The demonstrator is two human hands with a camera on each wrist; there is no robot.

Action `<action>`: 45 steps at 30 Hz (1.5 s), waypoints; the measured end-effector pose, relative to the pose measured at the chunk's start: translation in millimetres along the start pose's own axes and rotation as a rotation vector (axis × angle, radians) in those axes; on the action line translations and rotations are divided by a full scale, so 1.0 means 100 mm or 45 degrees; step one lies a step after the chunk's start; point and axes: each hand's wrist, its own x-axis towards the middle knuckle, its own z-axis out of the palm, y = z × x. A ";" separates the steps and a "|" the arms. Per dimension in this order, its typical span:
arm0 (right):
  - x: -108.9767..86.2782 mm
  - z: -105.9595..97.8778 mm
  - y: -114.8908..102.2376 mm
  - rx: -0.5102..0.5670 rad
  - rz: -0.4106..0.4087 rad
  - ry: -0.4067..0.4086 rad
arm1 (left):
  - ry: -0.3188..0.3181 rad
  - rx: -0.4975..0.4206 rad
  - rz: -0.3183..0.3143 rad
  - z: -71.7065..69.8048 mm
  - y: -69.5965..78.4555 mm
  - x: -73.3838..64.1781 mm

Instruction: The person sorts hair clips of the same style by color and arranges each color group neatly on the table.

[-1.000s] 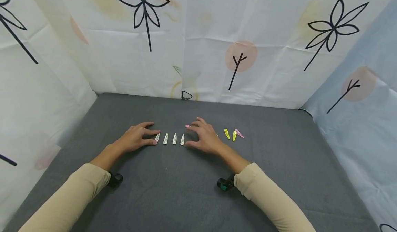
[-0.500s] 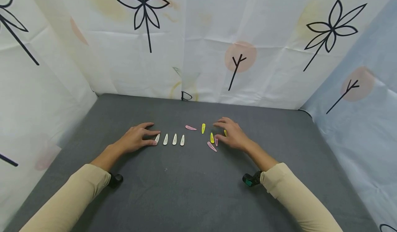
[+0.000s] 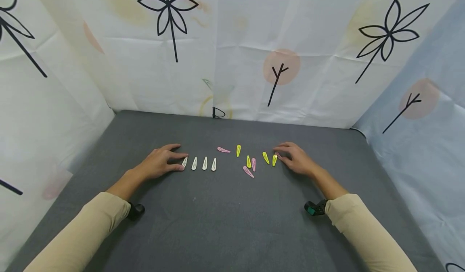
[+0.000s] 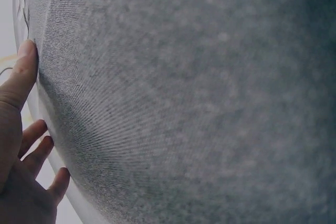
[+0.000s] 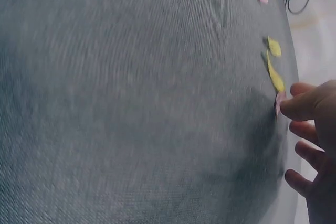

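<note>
Snap hair clips lie on the grey cloth-covered table point(image 3: 225, 215). My left hand point(image 3: 160, 163) spans the leftmost white hair clip point(image 3: 184, 162), index fingertip at its upper end and thumb at its lower end. Several white clips stand upright in a row, ending at one white clip point(image 3: 213, 164). On the right, thumb and index finger of my right hand point(image 3: 296, 158) pinch a pink hair clip point(image 5: 280, 101), partly hidden by the thumb. Beside it lie a yellow clip point(image 3: 274, 160) and a slanted yellow clip point(image 3: 266, 157).
Between the hands are scattered a pink clip point(image 3: 223, 149), an upright yellow clip point(image 3: 238, 150), another yellow clip point(image 3: 248, 161) and, close to it, two pink clips, one slanted pink clip point(image 3: 248, 172) lowest. A patterned white curtain point(image 3: 239, 82) borders the table's back edge.
My right hand has moved right, from over the middle clips to the far-right pink clip, uncovering pink and yellow clips. My left hand has stayed at the leftmost white clip.
</note>
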 end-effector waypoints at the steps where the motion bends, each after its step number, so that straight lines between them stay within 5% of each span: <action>1: -0.01 -0.01 0.02 0.011 0.017 -0.022 | 0.000 0.000 -0.001 0.00 0.00 0.00; 18: 0.00 -0.16 0.03 0.033 0.063 -0.249 | -0.014 0.025 0.006 0.00 -0.01 0.02; 45: -0.08 -0.15 0.04 -0.047 0.061 -0.177 | -0.020 0.061 -0.011 0.00 0.02 0.01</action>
